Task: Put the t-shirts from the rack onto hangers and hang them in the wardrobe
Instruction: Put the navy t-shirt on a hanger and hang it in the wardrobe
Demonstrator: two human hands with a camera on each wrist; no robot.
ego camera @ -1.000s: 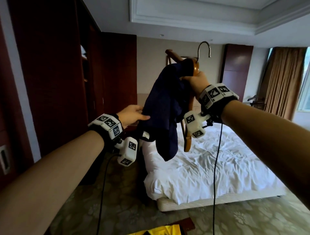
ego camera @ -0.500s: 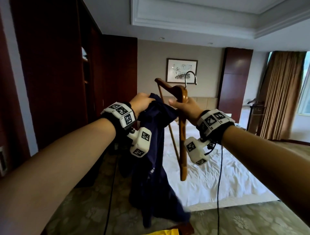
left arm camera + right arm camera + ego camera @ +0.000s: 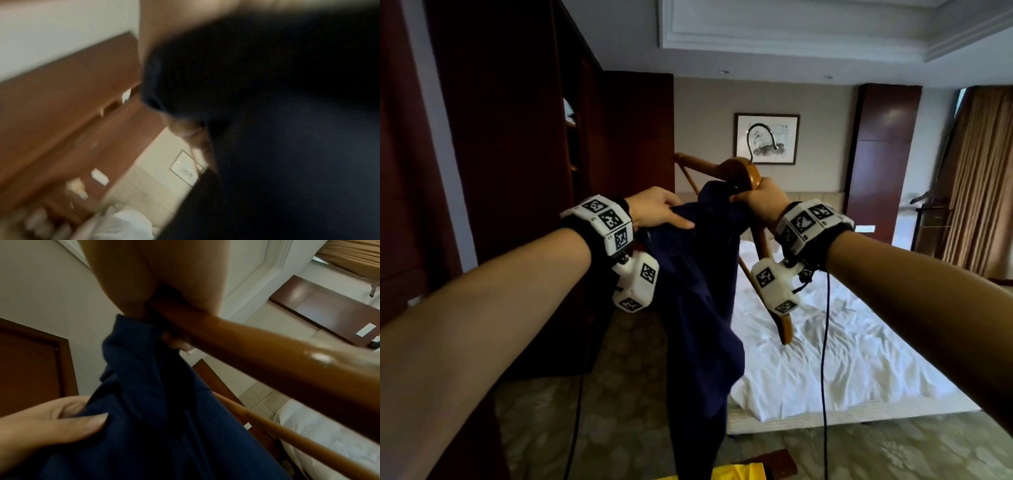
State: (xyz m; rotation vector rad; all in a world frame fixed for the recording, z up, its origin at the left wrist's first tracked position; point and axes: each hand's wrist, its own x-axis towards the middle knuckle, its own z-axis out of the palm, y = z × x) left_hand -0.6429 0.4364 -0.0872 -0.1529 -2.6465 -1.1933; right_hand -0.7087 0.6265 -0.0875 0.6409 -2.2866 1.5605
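Observation:
A navy t-shirt [image 3: 698, 294] hangs in front of me at chest height. My right hand [image 3: 751, 198] grips the neck of a wooden hanger [image 3: 736, 169] and pinches the shirt's top edge against it. The metal hook [image 3: 761, 137] points up and the hanger is tilted, one arm [image 3: 779, 318] pointing down over the bed. My left hand [image 3: 671, 219] holds a fold of the shirt just left of the hanger. In the right wrist view the left hand's thumb [image 3: 90, 421] presses into the fabric [image 3: 156, 410] below the hanger arm [image 3: 267, 363]. The left wrist view is blurred, mostly dark fabric [image 3: 277, 121].
Dark wooden wardrobe panels [image 3: 517, 154] line the left wall, with an open shelf section [image 3: 571, 137]. A white bed [image 3: 842, 342] lies ahead on the right. A yellow garment [image 3: 732, 472] lies at the bottom edge. Wrist cables [image 3: 823, 377] hang down. Curtains [image 3: 983, 178] hang far right.
The hanger came down from overhead to chest height. The shirt's top edge has passed to my right hand at the hanger's neck, and my left hand has shifted along the fabric.

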